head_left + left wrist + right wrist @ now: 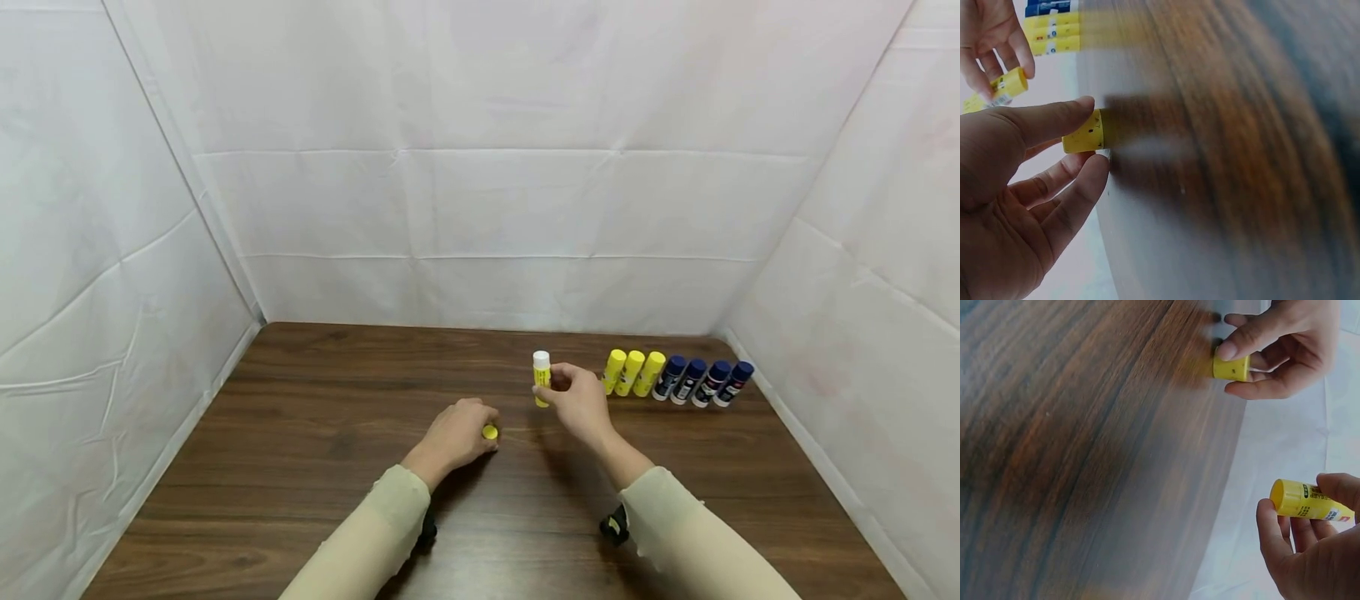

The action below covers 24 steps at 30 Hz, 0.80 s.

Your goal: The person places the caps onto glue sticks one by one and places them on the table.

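A yellow glue stick [542, 385] with its white top bare stands upright in my right hand [583, 406]. Thumb and fingers pinch its barrel above the table, and its yellow base [1277, 497] shows in the right wrist view. My left hand [457, 437] is lower and to the left, close over the wood. Between its thumb and fingertips it holds a small yellow cap [1084, 134], whose edge is right at the tabletop. The same cap [1231, 368] appears at the upper right of the right wrist view.
To the right of the right hand, several capped glue sticks stand in a row on the brown wooden table [315, 400]: yellow ones [632, 373] on the left, dark blue ones [688, 382] on the right. White cloth walls [510, 200] enclose the back and sides.
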Each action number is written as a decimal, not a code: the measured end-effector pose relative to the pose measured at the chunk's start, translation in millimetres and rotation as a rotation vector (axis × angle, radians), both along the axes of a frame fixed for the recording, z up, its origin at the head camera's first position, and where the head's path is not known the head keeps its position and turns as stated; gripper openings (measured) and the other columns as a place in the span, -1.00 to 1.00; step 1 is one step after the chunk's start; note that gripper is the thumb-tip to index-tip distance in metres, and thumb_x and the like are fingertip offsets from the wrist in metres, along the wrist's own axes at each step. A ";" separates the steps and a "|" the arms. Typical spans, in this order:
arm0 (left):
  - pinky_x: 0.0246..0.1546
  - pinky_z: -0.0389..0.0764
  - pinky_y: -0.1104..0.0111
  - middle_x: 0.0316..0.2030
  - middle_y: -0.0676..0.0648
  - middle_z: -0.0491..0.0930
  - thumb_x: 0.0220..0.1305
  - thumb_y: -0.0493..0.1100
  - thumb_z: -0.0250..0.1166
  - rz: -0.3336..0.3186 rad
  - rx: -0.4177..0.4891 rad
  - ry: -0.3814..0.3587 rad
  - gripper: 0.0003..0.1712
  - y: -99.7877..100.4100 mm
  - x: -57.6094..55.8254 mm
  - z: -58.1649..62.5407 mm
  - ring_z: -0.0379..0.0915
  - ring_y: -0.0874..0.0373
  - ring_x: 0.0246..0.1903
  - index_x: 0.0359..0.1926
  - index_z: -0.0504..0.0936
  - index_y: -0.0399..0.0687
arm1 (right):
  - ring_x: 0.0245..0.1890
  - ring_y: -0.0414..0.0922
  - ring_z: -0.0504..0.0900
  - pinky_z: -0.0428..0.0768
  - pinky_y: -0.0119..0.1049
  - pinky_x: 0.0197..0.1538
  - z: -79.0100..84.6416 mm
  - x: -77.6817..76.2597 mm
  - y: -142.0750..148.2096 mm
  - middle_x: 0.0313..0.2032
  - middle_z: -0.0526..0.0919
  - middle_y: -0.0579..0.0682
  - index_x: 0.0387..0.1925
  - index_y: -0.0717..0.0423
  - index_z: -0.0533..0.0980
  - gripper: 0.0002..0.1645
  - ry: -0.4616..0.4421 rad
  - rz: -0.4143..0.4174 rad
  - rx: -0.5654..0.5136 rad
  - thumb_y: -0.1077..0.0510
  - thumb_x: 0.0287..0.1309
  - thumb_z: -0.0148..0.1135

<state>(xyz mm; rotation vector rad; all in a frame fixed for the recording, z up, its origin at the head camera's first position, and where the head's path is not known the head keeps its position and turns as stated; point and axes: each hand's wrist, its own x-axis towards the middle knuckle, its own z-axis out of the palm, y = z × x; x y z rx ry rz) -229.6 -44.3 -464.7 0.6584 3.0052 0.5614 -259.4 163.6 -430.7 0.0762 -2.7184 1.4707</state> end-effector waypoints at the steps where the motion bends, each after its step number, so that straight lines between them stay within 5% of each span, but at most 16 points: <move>1: -0.33 0.56 0.38 -0.22 0.06 0.66 0.21 -0.06 0.52 0.002 -0.001 -0.001 -0.82 -0.4 -0.1 -0.2 0.52 0.22 -0.28 -0.17 0.77 0.09 | 0.00 0.04 0.68 0.68 -0.06 0.00 0.5 1.6 -0.3 -0.03 0.71 0.12 0.12 0.21 0.60 -0.52 0.005 0.004 -0.002 0.11 0.21 0.46; 11: -0.32 0.56 0.36 -0.33 0.09 0.60 0.22 -0.10 0.51 0.006 0.062 0.009 -0.88 -7.4 4.1 3.8 0.47 0.25 -0.34 -0.24 0.75 0.06 | -0.04 0.00 0.69 0.68 -0.09 -0.04 5.1 17.9 -2.1 -0.07 0.73 0.06 0.08 0.15 0.64 -0.54 0.018 0.030 -0.019 0.11 0.16 0.50; 24: -0.25 0.64 0.34 -0.20 0.00 0.65 0.25 -0.18 0.48 0.124 0.231 -0.003 -0.86 -16.9 12.3 17.3 0.58 0.17 -0.26 -0.16 0.78 0.02 | -0.08 -0.02 0.67 0.68 -0.12 -0.07 10.2 27.0 0.3 -0.11 0.72 0.03 0.08 0.10 0.64 -0.53 0.016 0.029 -0.012 0.10 0.13 0.53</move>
